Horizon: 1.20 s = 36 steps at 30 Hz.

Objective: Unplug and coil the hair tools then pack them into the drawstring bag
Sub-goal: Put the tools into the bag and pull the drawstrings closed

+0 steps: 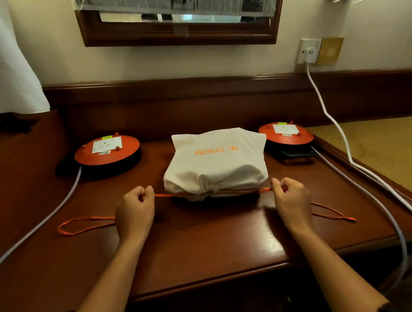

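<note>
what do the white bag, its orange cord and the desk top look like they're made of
Bag: matte woven cloth, probably cotton or canvas; it creases softly and gathers at the neck.
Cord: braided orange string, likely synthetic given its slight sheen; pulled taut between both hands.
Desk top: dark reddish wood or veneer, glossy varnish; it shows reflections and scuffs.
</note>
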{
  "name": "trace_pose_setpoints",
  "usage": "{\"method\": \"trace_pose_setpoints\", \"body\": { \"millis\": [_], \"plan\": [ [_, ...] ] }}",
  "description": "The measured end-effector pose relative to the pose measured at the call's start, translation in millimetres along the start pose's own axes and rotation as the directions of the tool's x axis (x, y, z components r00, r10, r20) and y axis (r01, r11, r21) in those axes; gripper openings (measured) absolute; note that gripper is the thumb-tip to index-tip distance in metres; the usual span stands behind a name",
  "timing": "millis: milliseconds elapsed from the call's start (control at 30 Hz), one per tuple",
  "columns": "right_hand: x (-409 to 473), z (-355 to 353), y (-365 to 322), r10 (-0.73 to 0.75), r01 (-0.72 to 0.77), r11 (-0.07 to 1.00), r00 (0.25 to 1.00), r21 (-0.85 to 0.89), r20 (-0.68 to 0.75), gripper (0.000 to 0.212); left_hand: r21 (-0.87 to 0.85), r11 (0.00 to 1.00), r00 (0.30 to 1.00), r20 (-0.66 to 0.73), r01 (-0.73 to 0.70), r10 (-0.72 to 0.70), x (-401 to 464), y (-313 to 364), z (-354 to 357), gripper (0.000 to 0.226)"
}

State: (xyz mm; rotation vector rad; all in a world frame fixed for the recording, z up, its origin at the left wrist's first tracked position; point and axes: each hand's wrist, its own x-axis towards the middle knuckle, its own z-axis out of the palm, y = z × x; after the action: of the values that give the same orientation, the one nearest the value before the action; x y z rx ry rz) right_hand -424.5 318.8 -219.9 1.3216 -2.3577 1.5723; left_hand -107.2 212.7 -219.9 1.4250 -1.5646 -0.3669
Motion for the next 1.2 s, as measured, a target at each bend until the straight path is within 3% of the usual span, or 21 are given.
{"method": "trace_pose_setpoints", "body": {
  "millis": [133, 233, 300, 367, 467, 533, 600, 733, 900, 1000, 1067, 1200],
  "plan": [
    [-9.8, 3.3, -5.9, -0.038, 0.033, 0.963, 0.999, -0.267, -0.013, 0.037, 0.255, 0.963, 0.996, -0.015, -0.082, 0.089, -3.8, 5.8, 7.0, 0.031],
    [-12.8, 0.7, -13.2, -0.053, 0.040, 0.979, 0.997, -0.201, -0.063, 0.033, 0.318, 0.917, 0.970, 0.031, -0.240, 0.243, -8.8, 7.3, 10.7, 0.040],
    [-13.8, 1.7, -15.3, -0.183, 0.193, 0.968, 0.980, -0.159, 0.080, 0.038, 0.358, 0.877, 0.947, 0.091, -0.320, 0.308, -10.2, 7.1, 11.4, 0.044],
    [-16.4, 3.8, -17.3, -0.324, 0.367, 0.919, 0.912, -0.146, 0.252, 0.041, 0.372, 0.831, 0.910, 0.198, -0.414, 0.365, -11.3, 7.6, 12.8, 0.048],
    [-16.5, 6.0, -19.6, -0.400, 0.481, 0.868, 0.828, -0.128, 0.393, 0.034, 0.274, 0.815, 0.832, 0.396, -0.511, 0.388, -11.8, 8.7, 17.3, 0.056],
    [-16.8, 9.5, -19.2, -0.396, 0.499, 0.854, 0.806, -0.145, 0.440, 0.034, 0.198, 0.827, 0.800, 0.445, -0.526, 0.403, -8.8, 9.1, 18.9, 0.063],
    [-15.4, 11.2, -20.0, -0.401, 0.494, 0.861, 0.804, -0.119, 0.439, 0.020, 0.114, 0.831, 0.774, 0.449, -0.544, 0.445, -8.0, 7.9, 19.8, 0.056],
    [-12.6, 10.7, -17.4, -0.349, 0.372, 0.928, 0.825, 0.039, 0.444, 0.018, 0.009, 0.887, 0.818, 0.389, -0.463, 0.423, -11.6, 7.5, 16.2, 0.040],
    [-11.0, 10.6, -15.6, -0.312, 0.328, 0.944, 0.840, 0.043, 0.445, 0.037, 0.085, 0.888, 0.839, 0.379, -0.451, 0.390, -12.0, 9.9, 12.3, 0.041],
    [-9.2, 11.5, -16.6, -0.265, 0.324, 0.943, 0.864, -0.070, 0.428, 0.049, 0.155, 0.879, 0.844, 0.393, -0.452, 0.365, -10.0, 8.6, 12.3, 0.062],
    [-7.8, 11.5, -16.3, -0.268, 0.330, 0.939, 0.879, -0.097, 0.396, 0.050, 0.195, 0.874, 0.853, 0.390, -0.445, 0.347, -9.8, 10.5, 11.2, 0.072],
    [-8.0, 11.8, -12.8, -0.330, 0.368, 0.928, 0.886, -0.063, 0.326, 0.049, 0.234, 0.874, 0.868, 0.378, -0.426, 0.322, -9.0, 14.9, 7.5, 0.072]
  ]
}}
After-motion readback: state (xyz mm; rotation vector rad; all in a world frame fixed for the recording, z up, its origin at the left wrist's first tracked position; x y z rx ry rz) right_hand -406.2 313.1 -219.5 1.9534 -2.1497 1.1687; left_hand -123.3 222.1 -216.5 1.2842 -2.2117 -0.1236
